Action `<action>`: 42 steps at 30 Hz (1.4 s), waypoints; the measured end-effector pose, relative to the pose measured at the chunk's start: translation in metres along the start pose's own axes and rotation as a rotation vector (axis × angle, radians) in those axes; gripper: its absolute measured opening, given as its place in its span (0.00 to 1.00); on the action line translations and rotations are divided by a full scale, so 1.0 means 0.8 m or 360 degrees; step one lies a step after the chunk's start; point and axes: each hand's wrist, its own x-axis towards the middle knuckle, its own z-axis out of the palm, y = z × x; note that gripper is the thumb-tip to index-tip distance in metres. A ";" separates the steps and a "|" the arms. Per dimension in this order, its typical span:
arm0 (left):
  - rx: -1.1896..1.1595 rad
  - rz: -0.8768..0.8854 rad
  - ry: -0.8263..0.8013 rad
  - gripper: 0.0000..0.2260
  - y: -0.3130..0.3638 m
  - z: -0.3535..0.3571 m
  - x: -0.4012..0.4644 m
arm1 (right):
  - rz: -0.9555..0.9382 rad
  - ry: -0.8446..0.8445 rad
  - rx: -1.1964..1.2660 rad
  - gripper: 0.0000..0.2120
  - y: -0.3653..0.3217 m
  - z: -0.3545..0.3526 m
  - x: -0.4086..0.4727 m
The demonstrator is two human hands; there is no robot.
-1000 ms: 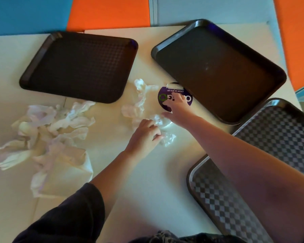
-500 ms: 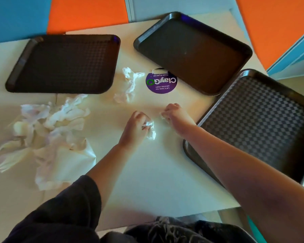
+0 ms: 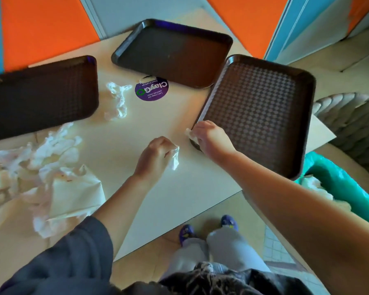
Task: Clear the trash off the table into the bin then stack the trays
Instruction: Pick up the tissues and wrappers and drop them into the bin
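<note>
Left hand (image 3: 156,154): fingers curled tight around a small white tissue scrap (image 3: 175,159), which sticks out at the thumb side. The hand is over the bare middle of the table (image 3: 158,199), toward its near edge.

Right hand (image 3: 209,136): also curled closed, gripping a second tissue wad (image 3: 190,134) that shows at the fingertips. It is at the near left corner of the right tray (image 3: 258,111); whether it touches the rim, cannot tell.

Right tray lies along the table's right edge, its near corner overhanging. Middle tray (image 3: 175,52) at the far edge. Left tray (image 3: 41,94) at the far left.

Loose tissue strip (image 3: 117,101) between left tray and purple round sticker (image 3: 151,90). Large napkin pile (image 3: 45,171) at the table's left side.

Bin with green liner (image 3: 339,177) stands off the table's right near corner, white paper inside.
</note>
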 end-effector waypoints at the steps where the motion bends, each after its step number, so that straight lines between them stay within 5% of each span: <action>1: 0.0031 0.0050 0.0018 0.08 0.008 -0.001 0.003 | 0.0016 0.0010 -0.0028 0.11 0.002 -0.008 -0.005; 10: 0.0088 0.0340 0.0015 0.07 0.114 0.046 0.044 | 0.0188 0.0129 -0.0090 0.11 0.060 -0.074 -0.077; 26: 0.0050 0.0765 -0.0383 0.06 0.341 0.305 0.063 | 0.0772 0.0099 -0.0085 0.05 0.272 -0.168 -0.336; 34: 0.0107 0.0523 -0.0554 0.03 0.336 0.400 0.052 | 0.1190 -0.0220 0.0023 0.10 0.323 -0.102 -0.416; 39: 0.0153 -0.0065 -0.0967 0.06 0.316 0.465 0.050 | 0.1160 -0.0537 0.0097 0.09 0.325 -0.069 -0.447; 42: 0.0311 -0.0142 -0.1331 0.07 0.322 0.492 0.048 | 0.1204 -0.0723 0.0211 0.13 0.330 -0.061 -0.449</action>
